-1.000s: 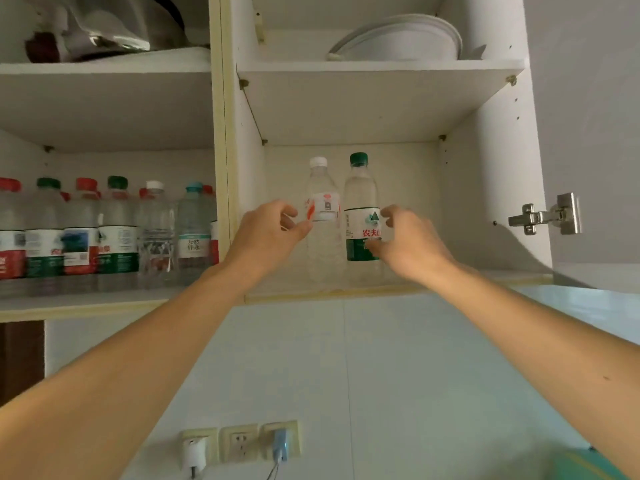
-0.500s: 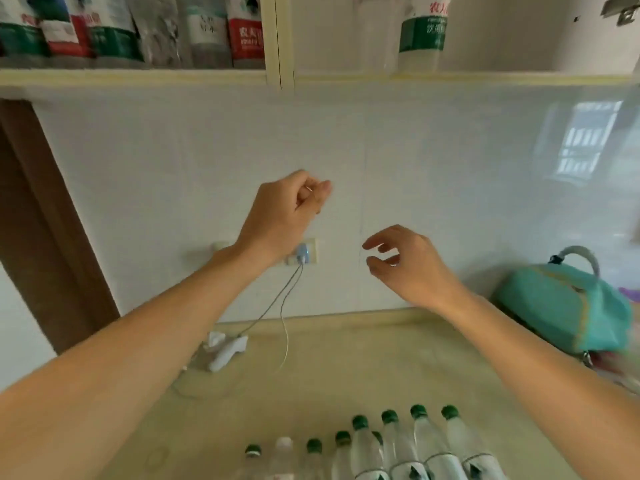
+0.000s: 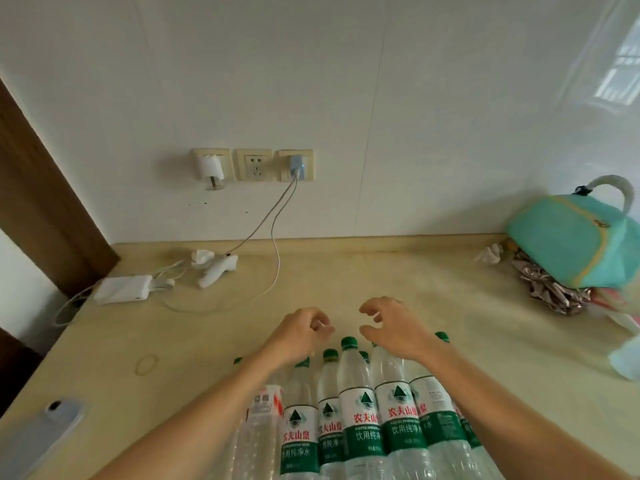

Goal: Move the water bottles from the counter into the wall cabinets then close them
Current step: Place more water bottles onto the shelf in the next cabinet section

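Single head cam, looks fwd and down, close over counter (image 3: 346,271), facing tiled wall (image 3: 346,81)

both arms stretched forward, left hand (image 3: 300,332) and right hand (image 3: 393,327) loosely curled, empty

Water bottles (image 3: 360,410) cut off at the bottom edge, bases out of frame; several caps hidden behind left hand (image 3: 299,336) and right hand (image 3: 394,329). Phone (image 3: 41,434) at lower left blurred. Teal bag (image 3: 575,237) clipped by the right edge.
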A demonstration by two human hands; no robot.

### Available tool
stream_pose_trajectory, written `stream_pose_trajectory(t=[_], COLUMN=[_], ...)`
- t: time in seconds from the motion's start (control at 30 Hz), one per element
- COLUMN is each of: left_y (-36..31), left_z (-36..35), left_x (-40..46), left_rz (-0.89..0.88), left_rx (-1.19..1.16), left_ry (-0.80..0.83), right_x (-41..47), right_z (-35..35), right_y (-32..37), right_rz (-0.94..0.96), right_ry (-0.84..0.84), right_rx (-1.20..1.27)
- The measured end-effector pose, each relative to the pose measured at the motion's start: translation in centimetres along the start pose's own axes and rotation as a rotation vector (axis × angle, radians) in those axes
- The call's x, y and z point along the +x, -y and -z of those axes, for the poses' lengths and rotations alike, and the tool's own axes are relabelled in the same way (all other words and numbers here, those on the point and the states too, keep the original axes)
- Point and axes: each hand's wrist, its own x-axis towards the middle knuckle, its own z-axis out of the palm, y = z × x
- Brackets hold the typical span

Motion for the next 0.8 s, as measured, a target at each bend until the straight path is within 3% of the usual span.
stream_pose_trajectory(t=[0.17, 0.4, 0.53, 0.67, 0.8], left_y=[0.4, -0.4, -0.1, -1.0, -3.3], left_z=[-4.2, -6.9, -7.5, -6.0, -2.0], left_x=[1.3, 3.6, 4.4, 4.5, 4.7], left_rz=[0.130, 0.264, 0.290, 0.297, 0.143], left_rx=[-0.095, -0.189, -0.300, -0.502, -0.581], left_ry=[0.055, 0.021, 0.001, -0.053, -0.203], right_x=[1.1, 3.1, 4.4, 4.9, 4.9], right_z=[-1.4, -2.0, -1.9, -0.2, 3.5], right_y=[-4.2, -5.8, -6.1, -6.2, -6.4], right_rz=[-0.122, -0.090, -0.186, -0.151, -0.112], right_ry=[0.136, 0.233, 0.256, 0.265, 0.241], right_rx=[-0.154, -0.268, -0.031, 0.155, 0.680])
